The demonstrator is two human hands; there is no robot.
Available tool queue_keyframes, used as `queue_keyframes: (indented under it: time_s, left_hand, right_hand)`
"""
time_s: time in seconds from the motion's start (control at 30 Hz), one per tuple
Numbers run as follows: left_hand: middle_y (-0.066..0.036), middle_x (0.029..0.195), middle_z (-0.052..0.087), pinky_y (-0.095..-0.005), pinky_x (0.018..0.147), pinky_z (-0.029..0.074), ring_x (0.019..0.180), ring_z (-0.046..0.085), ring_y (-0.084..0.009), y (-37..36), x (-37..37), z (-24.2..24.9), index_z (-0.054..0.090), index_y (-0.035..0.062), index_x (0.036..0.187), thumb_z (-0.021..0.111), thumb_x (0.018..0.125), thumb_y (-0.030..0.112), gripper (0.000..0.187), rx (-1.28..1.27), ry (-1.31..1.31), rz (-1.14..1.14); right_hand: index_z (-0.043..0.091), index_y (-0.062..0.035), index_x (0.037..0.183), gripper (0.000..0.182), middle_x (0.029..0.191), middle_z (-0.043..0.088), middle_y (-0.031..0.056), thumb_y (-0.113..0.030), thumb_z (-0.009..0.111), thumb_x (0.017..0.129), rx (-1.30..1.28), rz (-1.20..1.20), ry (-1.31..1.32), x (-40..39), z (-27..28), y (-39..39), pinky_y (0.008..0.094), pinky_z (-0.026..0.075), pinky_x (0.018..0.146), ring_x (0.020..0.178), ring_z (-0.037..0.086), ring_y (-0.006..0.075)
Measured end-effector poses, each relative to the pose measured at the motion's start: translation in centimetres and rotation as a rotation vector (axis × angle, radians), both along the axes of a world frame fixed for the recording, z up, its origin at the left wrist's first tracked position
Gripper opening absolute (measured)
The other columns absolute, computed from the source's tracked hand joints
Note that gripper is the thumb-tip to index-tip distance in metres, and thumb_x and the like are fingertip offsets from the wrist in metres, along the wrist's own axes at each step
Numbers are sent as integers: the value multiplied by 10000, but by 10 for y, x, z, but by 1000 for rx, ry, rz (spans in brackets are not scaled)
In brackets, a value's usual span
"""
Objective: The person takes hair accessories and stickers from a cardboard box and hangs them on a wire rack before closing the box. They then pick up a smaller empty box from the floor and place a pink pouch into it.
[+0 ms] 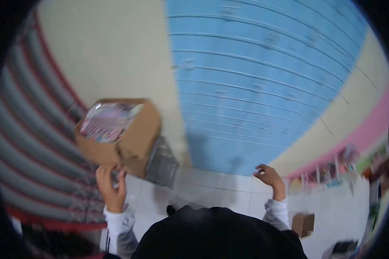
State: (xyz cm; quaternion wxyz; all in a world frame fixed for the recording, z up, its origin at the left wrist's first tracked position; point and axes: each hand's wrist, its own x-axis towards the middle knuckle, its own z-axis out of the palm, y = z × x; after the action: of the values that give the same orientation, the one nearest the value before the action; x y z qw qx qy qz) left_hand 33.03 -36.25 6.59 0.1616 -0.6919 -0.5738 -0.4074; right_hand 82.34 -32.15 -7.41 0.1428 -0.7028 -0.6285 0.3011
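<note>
Left hand [111,185] raised, fingers curled up around the bottom corner of a cardboard box [129,138], grip clamped on its lower edge. Box held tilted, up in the air at the left of the view, open top turned toward the camera and packed with glossy, colourful packets [107,121] under shiny wrap. Just right of the box and touching its lower side, a grey, crinkled sheet-like piece [161,163]; what it is, hard to tell through the blur. White sleeve [116,224] running down from the left wrist.

Right hand [270,176] lifted well apart from the box, empty, fingers loosely bent and partly apart, clamped on nothing. Grey-white cuff [276,212] below it.

Behind the box, a striped grey-and-red curtain or shutter [26,142] on the left. Blue panelled wall [263,73] filling the middle, cream wall beside it. White tiled floor [212,185] beneath, with a small brown carton [303,223] standing on it at the lower right. Blurred, colourful goods [333,170] along a pink strip at the right.
</note>
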Motion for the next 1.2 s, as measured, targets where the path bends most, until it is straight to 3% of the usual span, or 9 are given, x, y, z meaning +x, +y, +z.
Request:
queue_keyframes:
  time_s: [0.13,0.2,0.4,0.5,0.63,0.73,0.8,0.93,1.2]
  left_hand:
    - [-131,987,542,-376,838,373,960,482,-294,0,-60,-30,530,8,1031,603,753,65,292,57,-141,292]
    - [-103,1034,536,-352,855,366,1008,472,-245,9,-93,-53,504,26,1093,599,770,81,341,11,-529,348]
    - [-121,1155,478,-343,922,352,1080,446,-223,18,-180,-98,451,27,1168,585,786,52,406,-82,-726,317]
    - [-155,1149,498,-373,898,387,1024,490,-245,42,-257,-131,430,6,1208,565,813,63,421,-83,-828,183]
    - [-186,1171,488,-388,891,398,1057,478,-300,68,-238,-72,427,-3,1198,594,829,158,436,-52,-635,270]
    - [-193,1160,502,-390,869,420,1054,481,-292,84,-215,-39,399,4,1215,618,831,206,486,71,-579,134]
    - [-202,1224,458,-385,865,425,1071,480,-283,98,-197,-22,407,20,1224,645,812,277,540,153,-688,-138]
    - [-179,1277,395,-391,973,331,1158,407,-283,119,-182,-31,348,-9,1271,529,881,143,457,266,-373,-80]
    - [-153,1212,459,-354,915,381,1063,473,-274,85,-107,-40,442,-1,1197,588,852,163,409,318,-457,40]
  right_hand:
    - [576,-40,1057,398,950,635,128,-303,666,772,-54,204,61,-61,0,15,332,490,723,826,625,230]
    - [574,-44,1059,384,926,634,110,-293,663,781,-189,228,229,-99,3,21,330,489,715,828,617,211]
    - [568,-57,1090,391,1057,593,116,-281,662,783,-207,459,401,-203,-40,49,321,485,792,952,574,222]
    - [552,3,1080,445,1031,601,174,-342,601,804,-55,607,190,-257,-20,69,380,455,816,950,578,298]
    - [597,-27,983,315,883,643,127,-252,628,764,164,260,485,-268,9,80,362,475,740,821,611,256]
    - [630,-49,898,128,742,624,31,-139,581,820,164,-228,601,-199,52,56,244,484,521,619,594,100]
    - [631,-36,885,124,646,570,27,-114,554,826,357,-476,546,-140,59,29,250,495,529,566,568,104]
    - [616,-37,914,144,722,565,31,-153,578,838,743,-879,514,-39,81,-17,255,487,549,629,548,103]
    - [579,-38,864,183,690,482,-20,-202,640,811,514,-591,705,-18,101,-13,228,455,575,607,473,77]
